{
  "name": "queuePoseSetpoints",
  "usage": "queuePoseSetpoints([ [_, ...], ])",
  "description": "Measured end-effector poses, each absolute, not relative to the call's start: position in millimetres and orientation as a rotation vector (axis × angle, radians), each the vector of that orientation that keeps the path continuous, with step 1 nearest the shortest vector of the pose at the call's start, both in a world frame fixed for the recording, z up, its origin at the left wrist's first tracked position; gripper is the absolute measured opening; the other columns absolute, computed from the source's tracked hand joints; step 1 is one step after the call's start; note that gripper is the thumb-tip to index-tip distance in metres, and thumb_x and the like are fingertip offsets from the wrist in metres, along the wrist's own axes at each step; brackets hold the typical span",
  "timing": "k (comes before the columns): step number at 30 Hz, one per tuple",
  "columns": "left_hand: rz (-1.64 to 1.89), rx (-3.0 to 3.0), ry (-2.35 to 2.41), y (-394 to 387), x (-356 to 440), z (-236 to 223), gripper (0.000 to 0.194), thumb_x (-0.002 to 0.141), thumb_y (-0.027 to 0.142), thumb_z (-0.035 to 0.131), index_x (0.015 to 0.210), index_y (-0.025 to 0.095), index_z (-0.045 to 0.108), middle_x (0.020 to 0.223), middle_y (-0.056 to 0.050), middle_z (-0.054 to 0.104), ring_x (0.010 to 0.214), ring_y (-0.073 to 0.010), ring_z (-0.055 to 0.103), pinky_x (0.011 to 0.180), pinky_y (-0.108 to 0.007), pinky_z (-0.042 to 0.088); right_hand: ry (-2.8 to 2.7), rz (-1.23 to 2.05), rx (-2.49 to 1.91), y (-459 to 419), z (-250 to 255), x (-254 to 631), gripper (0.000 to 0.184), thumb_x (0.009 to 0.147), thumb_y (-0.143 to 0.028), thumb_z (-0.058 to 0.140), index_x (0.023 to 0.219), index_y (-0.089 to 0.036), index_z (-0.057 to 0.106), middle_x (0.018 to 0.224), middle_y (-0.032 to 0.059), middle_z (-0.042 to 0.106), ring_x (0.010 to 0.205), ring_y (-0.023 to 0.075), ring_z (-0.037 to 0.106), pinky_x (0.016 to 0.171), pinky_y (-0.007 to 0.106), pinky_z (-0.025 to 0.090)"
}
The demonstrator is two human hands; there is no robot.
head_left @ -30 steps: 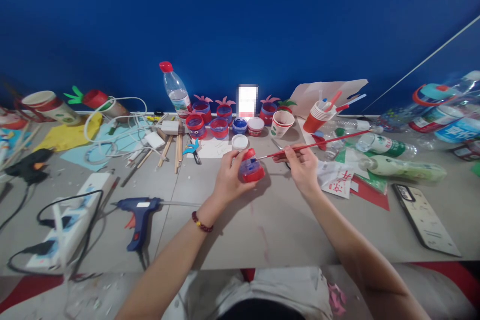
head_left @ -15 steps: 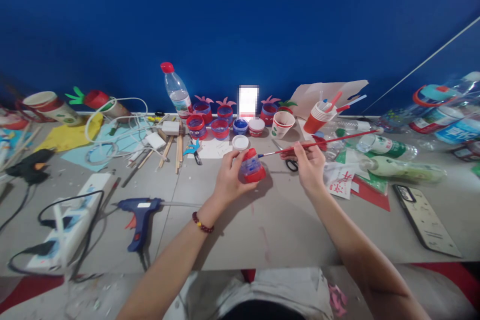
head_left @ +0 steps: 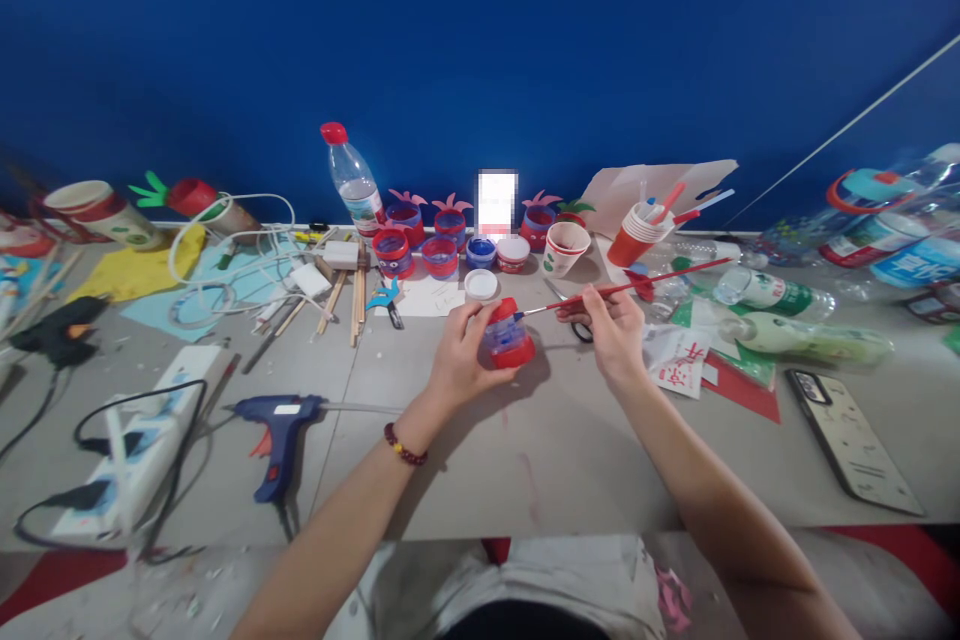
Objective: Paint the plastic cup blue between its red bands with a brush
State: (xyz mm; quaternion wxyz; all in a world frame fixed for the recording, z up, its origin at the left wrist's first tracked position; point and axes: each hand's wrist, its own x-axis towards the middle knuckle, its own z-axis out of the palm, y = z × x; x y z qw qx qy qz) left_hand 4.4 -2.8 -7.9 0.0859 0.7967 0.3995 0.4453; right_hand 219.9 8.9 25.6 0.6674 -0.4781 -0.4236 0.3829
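My left hand (head_left: pixel 459 355) holds a small cut bottle piece (head_left: pixel 508 337), painted red at both ends with a blue and clear middle, tilted above the grey table (head_left: pixel 525 460). My right hand (head_left: pixel 613 328) grips a long red-handled paintbrush (head_left: pixel 630 287). The brush tip touches the upper side of the bottle piece. Behind my hands stand open paint pots, one blue (head_left: pixel 481 252) and one red (head_left: pixel 513 253), and a white lid (head_left: pixel 481 284).
A blue glue gun (head_left: pixel 279 427) and a white power strip (head_left: pixel 142 450) lie at the left. Painted bottle rings (head_left: pixel 391 252), a water bottle (head_left: pixel 351 178), paper cups (head_left: pixel 564 248), scissors (head_left: pixel 583 330), plastic bottles (head_left: pixel 810 340) and a phone (head_left: pixel 851 438) fill the back and right.
My right hand has shifted slightly and the brush tip has stroked along the top of the bottle piece. My left hand has turned the piece a little.
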Motion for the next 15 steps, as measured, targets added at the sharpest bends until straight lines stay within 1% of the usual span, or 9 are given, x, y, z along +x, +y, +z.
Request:
queuePoseSetpoints([
  [3, 1.332, 2.343, 1.204, -2, 4, -8, 0.085, 0.065, 0.037, 0.082, 0.138, 0.022, 0.041, 0.124, -0.011, 0.048, 0.119, -0.0292, 0.052, 0.105, -0.047, 0.047, -0.93, 0.85, -1.075, 11, 27, 224, 0.04, 0.071, -0.054, 0.078, 0.078, -0.022, 0.056, 0.058, -0.0043, 0.068, 0.047, 0.0173, 0.068, 0.05, 0.031, 0.061],
  [7, 1.282, 2.28, 1.23, -2, 4, -4, 0.082, 0.066, 0.032, 0.079, 0.137, 0.021, 0.039, 0.129, -0.012, 0.047, 0.125, -0.0297, 0.05, 0.107, -0.048, 0.045, -0.893, 0.851, -1.054, 15, 27, 232, 0.038, 0.072, -0.052, 0.078, 0.078, -0.022, 0.057, 0.057, -0.0042, 0.067, 0.047, 0.0174, 0.067, 0.049, 0.031, 0.06],
  [12, 1.253, 2.247, 1.203, -2, 4, -1, 0.08, 0.066, 0.026, 0.077, 0.136, 0.019, 0.038, 0.132, -0.014, 0.047, 0.128, -0.0306, 0.048, 0.108, -0.049, 0.044, -0.949, 1.077, -0.962, 16, 26, 238, 0.035, 0.074, -0.049, 0.078, 0.084, -0.022, 0.057, 0.065, -0.0019, 0.07, 0.059, 0.0187, 0.071, 0.049, 0.029, 0.058],
  [15, 1.236, 2.244, 1.193, -1, 4, -2, 0.08, 0.066, 0.025, 0.077, 0.136, 0.019, 0.037, 0.133, -0.014, 0.047, 0.128, -0.0304, 0.049, 0.109, -0.049, 0.044, -1.004, 1.219, -0.917, 13, 25, 235, 0.033, 0.075, -0.047, 0.078, 0.086, -0.022, 0.059, 0.072, -0.0006, 0.072, 0.065, 0.0184, 0.072, 0.055, 0.029, 0.06],
])
